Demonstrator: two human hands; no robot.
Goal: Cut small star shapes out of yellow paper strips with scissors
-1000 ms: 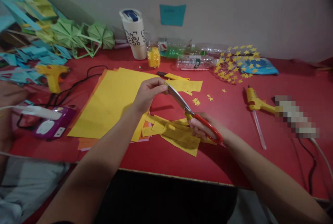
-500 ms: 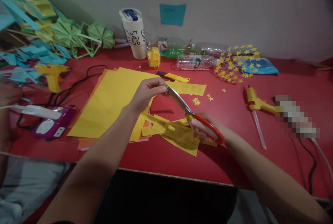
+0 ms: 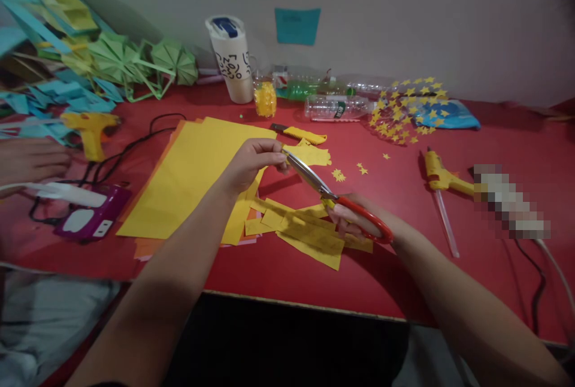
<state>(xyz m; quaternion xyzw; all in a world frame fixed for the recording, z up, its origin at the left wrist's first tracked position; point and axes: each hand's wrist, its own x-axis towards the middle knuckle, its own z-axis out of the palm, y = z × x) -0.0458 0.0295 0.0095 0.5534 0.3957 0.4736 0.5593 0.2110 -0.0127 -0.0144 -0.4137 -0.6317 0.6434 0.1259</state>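
The left hand [image 3: 254, 162] has its thumb and forefinger together in a tight grip, seemingly on a small yellow paper piece [image 3: 284, 149] mostly hidden by the fingers, held above the red bench [image 3: 386, 282] right at the tips of the scissors [image 3: 309, 175]. The right hand [image 3: 348, 219] is closed around the red handles, which lie toward four o'clock of the pivot, while the blades point toward ten or eleven; how far the blades are parted is hard to tell. For a cut this small, the tips alone should do the work, with short, light squeezes and the right wrist quiet; the left fingers do best to turn the paper into the blades, pinching only its far side so skin stays off the cutting line. Each inner corner wants the squeeze to end exactly at the point, or an arm of the shape could be snipped off. Working over the bare patch just toward four o'clock of the fingertips seems wise, near the loose stars [image 3: 338, 175], so a finished piece drops beside them rather than among the yellow strips [image 3: 314, 237] toward five o'clock. The craft knife [image 3: 305, 135], toward two o'clock, lies near enough for the left knuckles to merit some care.
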